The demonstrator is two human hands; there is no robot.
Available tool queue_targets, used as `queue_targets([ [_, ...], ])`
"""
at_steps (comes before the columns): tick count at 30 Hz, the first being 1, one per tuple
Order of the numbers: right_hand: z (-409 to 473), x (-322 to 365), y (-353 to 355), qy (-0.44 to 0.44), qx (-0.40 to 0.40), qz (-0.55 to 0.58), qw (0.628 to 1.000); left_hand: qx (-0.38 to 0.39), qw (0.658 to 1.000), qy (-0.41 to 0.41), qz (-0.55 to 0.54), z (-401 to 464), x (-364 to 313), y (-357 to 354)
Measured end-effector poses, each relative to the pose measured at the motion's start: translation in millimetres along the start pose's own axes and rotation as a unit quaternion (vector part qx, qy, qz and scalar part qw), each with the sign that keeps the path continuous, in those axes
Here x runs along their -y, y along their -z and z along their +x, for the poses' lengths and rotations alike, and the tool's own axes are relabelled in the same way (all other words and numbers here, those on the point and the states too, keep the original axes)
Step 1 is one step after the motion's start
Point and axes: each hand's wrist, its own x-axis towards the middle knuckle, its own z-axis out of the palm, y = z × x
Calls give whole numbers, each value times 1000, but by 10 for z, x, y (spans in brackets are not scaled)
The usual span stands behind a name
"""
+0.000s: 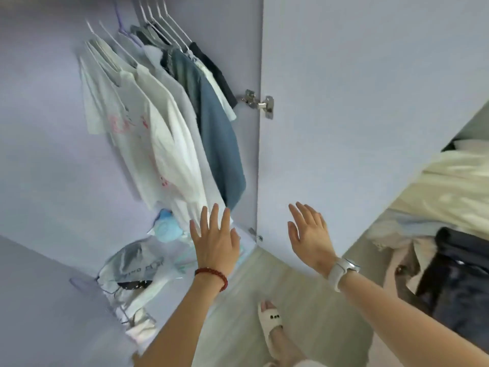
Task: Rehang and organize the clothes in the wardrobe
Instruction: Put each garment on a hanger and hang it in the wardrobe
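Wardrobe (39,128), lavender interior, door (357,102) swung open on the right side with two metal hinges, the upper hinge (258,103) plain, the lower hinge (255,233) small and partly hidden near the wardrobe floor. Hanging clothes (164,123): one row on the rail, running from the left back wall toward the hinged side; long axis of each garment hangs straight down toward the wardrobe floor. Count, as far as overlap allows: about three white or pale T-shirts at the left, one with a pink print (124,123); one blue shirt (219,144); one dark garment (214,72) at the right end; further dark and pale pieces between them cannot be separated. White hangers (164,25): roughly seven necks visible, plus one lilac. Wardrobe floor: one light blue item (166,226), one silver-grey bag (132,263), one loose lilac hanger (79,283) at the left edge. Left hand (215,239): fingers straight and spread, holding nothing, fingertips just below the hems of the white and blue garments; red bead bracelet (211,276) on the wrist. Right hand (309,234): likewise flat and empty, in front of the door, well apart from the clothes; white watch (342,271) on the wrist. Judgement: the hanging row lies up and to the left of both hands, the left hand the nearer, so any reach to the garments would likely fall to it. Bed (455,181) with a heap of unhung clothes (449,274) at the right; these probably remain to be hung.
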Motion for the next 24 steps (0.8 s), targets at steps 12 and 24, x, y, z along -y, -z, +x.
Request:
queue_targets([
  [12, -2783, -1777, 356, -415, -19, 8, 910, 267, 915, -300, -27, -1098, -2064, -779],
  [24, -5806, -2977, 618, -734, -178, 80, 651, 423, 691, -586, -5, -3321, -4572, -1216],
])
